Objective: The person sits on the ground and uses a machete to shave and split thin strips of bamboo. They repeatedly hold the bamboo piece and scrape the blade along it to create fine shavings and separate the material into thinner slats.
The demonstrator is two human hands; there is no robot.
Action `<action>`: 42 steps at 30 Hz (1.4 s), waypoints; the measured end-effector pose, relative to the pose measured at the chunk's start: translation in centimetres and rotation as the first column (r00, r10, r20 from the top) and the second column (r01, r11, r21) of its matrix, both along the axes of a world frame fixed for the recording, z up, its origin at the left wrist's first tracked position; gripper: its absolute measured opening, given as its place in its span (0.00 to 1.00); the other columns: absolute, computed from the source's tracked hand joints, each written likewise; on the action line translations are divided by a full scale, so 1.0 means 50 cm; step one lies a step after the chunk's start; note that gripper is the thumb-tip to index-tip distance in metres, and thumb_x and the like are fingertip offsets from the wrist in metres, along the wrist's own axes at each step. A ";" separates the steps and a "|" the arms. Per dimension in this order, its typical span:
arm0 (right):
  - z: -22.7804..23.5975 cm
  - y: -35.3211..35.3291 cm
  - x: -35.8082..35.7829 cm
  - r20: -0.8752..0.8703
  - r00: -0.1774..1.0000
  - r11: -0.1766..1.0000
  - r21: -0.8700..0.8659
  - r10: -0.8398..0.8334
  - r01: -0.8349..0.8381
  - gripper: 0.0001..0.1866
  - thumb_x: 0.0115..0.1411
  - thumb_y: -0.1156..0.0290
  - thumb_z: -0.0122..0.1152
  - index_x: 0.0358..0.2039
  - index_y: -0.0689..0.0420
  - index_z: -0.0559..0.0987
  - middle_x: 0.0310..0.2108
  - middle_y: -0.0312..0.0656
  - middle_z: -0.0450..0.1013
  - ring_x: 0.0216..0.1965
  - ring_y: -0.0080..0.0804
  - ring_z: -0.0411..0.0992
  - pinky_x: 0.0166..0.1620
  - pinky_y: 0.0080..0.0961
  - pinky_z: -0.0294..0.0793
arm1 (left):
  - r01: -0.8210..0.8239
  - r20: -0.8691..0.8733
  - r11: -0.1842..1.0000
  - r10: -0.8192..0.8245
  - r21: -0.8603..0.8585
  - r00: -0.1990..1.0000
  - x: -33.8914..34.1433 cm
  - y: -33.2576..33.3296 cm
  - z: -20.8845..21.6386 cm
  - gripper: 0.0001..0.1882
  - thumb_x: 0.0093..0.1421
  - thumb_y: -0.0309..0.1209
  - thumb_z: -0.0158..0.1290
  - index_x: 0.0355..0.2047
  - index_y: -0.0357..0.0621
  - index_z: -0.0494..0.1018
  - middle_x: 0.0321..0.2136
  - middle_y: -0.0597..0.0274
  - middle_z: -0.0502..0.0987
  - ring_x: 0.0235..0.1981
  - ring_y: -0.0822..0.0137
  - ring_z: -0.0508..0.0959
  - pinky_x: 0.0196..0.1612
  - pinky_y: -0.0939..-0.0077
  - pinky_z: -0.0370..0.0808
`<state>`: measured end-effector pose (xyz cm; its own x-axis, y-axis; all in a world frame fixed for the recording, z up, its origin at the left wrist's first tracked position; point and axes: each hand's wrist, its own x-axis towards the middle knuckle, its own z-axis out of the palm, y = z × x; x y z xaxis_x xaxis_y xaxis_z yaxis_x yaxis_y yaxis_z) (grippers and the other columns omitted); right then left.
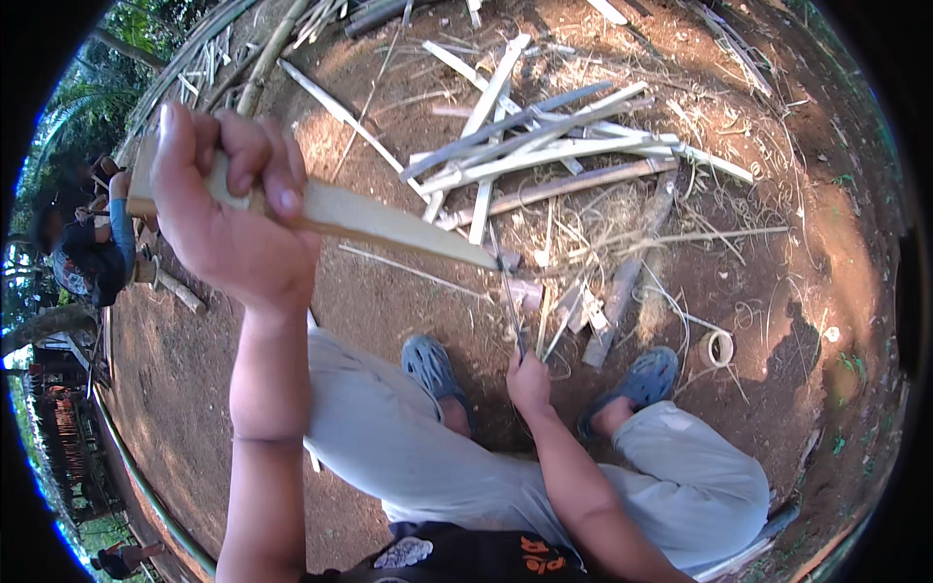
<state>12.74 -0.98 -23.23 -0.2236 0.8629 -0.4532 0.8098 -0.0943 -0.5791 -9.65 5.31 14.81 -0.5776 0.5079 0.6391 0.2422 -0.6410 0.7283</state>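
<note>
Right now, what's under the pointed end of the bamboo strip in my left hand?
Bare reddish dirt with thin shavings lies below the bamboo strip tip. The left hand covers its other end.

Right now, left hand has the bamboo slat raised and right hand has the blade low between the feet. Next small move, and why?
Probably lower the bamboo slat so its pointed tip meets the thin blade. The left hand grips the slat's thick end high up, its tip just above the blade that the right hand holds upright near the blue shoes; whether they touch is unclear.

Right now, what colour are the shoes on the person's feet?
Grey-blue clog-style shoes, with holes in the uppers; the head view shows them best, against the reddish-brown dirt ground.
</note>
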 end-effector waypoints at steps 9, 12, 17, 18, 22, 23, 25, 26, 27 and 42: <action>0.048 0.029 -0.038 -0.249 0.968 0.984 0.160 -0.030 0.071 0.19 0.69 0.63 0.52 0.28 0.66 0.77 0.24 0.62 0.76 0.30 0.64 0.76 0.36 0.56 0.73 | 0.085 -0.010 0.993 -0.084 0.077 0.996 0.017 -0.040 0.030 0.20 0.74 0.39 0.32 0.22 0.49 0.54 0.15 0.68 0.55 0.11 0.76 0.54 0.15 0.81 0.53; 0.058 0.034 -0.040 -0.188 0.982 0.988 0.146 -0.030 0.058 0.19 0.69 0.63 0.52 0.28 0.65 0.77 0.24 0.61 0.75 0.29 0.63 0.76 0.34 0.55 0.74 | 0.040 -0.047 0.999 -0.042 -0.031 0.998 0.013 -0.019 0.014 0.20 0.74 0.40 0.33 0.23 0.48 0.53 0.15 0.67 0.55 0.11 0.76 0.54 0.16 0.81 0.54; 0.119 0.048 -0.055 -0.321 0.947 0.966 0.253 0.031 0.054 0.16 0.67 0.64 0.55 0.31 0.66 0.76 0.22 0.59 0.75 0.27 0.62 0.75 0.30 0.52 0.73 | 0.044 0.000 0.999 -0.044 0.012 0.999 -0.005 -0.017 -0.001 0.21 0.74 0.42 0.33 0.23 0.49 0.54 0.15 0.68 0.55 0.12 0.76 0.55 0.17 0.82 0.53; 0.128 0.046 -0.060 -0.399 0.915 0.948 0.310 0.055 0.078 0.15 0.67 0.65 0.56 0.32 0.65 0.76 0.21 0.58 0.74 0.26 0.62 0.75 0.29 0.50 0.73 | 0.040 -0.022 0.999 -0.040 0.010 0.999 -0.009 -0.021 -0.003 0.21 0.74 0.42 0.33 0.23 0.49 0.54 0.15 0.68 0.55 0.12 0.76 0.55 0.17 0.82 0.53; 0.102 0.028 -0.061 -0.562 0.813 0.877 0.456 0.153 0.150 0.13 0.67 0.67 0.56 0.31 0.65 0.75 0.19 0.55 0.73 0.23 0.59 0.75 0.27 0.47 0.73 | 0.025 -0.019 0.999 -0.026 -0.019 0.999 -0.023 -0.031 -0.006 0.20 0.74 0.41 0.33 0.23 0.49 0.54 0.15 0.68 0.55 0.12 0.77 0.54 0.16 0.82 0.53; 0.079 0.028 -0.058 -0.472 0.876 0.894 0.429 0.099 0.131 0.15 0.68 0.64 0.55 0.33 0.65 0.76 0.21 0.57 0.74 0.25 0.62 0.75 0.29 0.49 0.74 | 0.044 -0.058 0.999 -0.044 -0.005 0.997 -0.023 -0.029 -0.006 0.20 0.74 0.41 0.32 0.23 0.49 0.54 0.15 0.68 0.55 0.11 0.77 0.54 0.16 0.82 0.53; 0.030 0.032 -0.042 -0.151 0.988 0.964 0.266 0.033 0.008 0.17 0.68 0.61 0.53 0.33 0.65 0.78 0.25 0.59 0.76 0.27 0.61 0.77 0.32 0.51 0.76 | 0.037 -0.080 0.999 -0.035 0.020 0.996 -0.021 -0.020 -0.003 0.20 0.74 0.40 0.32 0.23 0.48 0.54 0.15 0.68 0.55 0.11 0.77 0.53 0.15 0.82 0.54; 0.011 0.035 -0.034 0.082 0.997 0.993 0.115 0.006 -0.016 0.19 0.68 0.59 0.52 0.33 0.65 0.79 0.27 0.60 0.77 0.29 0.61 0.77 0.34 0.52 0.76 | 0.051 -0.101 0.999 -0.050 0.008 0.994 -0.018 -0.015 -0.002 0.20 0.74 0.40 0.32 0.23 0.48 0.54 0.15 0.68 0.55 0.10 0.77 0.53 0.14 0.82 0.54; 0.003 0.034 -0.029 -0.016 0.999 0.989 0.146 0.037 -0.035 0.20 0.69 0.58 0.51 0.33 0.65 0.79 0.27 0.60 0.77 0.30 0.62 0.77 0.35 0.54 0.77 | 0.050 -0.098 0.999 -0.048 0.021 0.994 -0.016 -0.007 0.001 0.20 0.74 0.39 0.31 0.23 0.48 0.53 0.15 0.68 0.55 0.10 0.77 0.53 0.14 0.81 0.54; 0.006 0.033 -0.009 0.005 0.999 0.999 0.030 -0.036 0.036 0.24 0.71 0.55 0.49 0.32 0.66 0.79 0.29 0.63 0.77 0.34 0.67 0.76 0.39 0.58 0.74 | 0.002 -0.118 0.999 0.002 0.033 0.993 -0.020 0.000 -0.004 0.21 0.74 0.38 0.31 0.22 0.46 0.53 0.15 0.67 0.54 0.11 0.76 0.54 0.14 0.80 0.53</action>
<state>12.28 0.67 -22.91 -0.1901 0.8834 -0.4283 0.8091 -0.1061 -0.5780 -10.63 5.31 14.60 -0.4975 0.4850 0.7193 0.3253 -0.6643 0.6729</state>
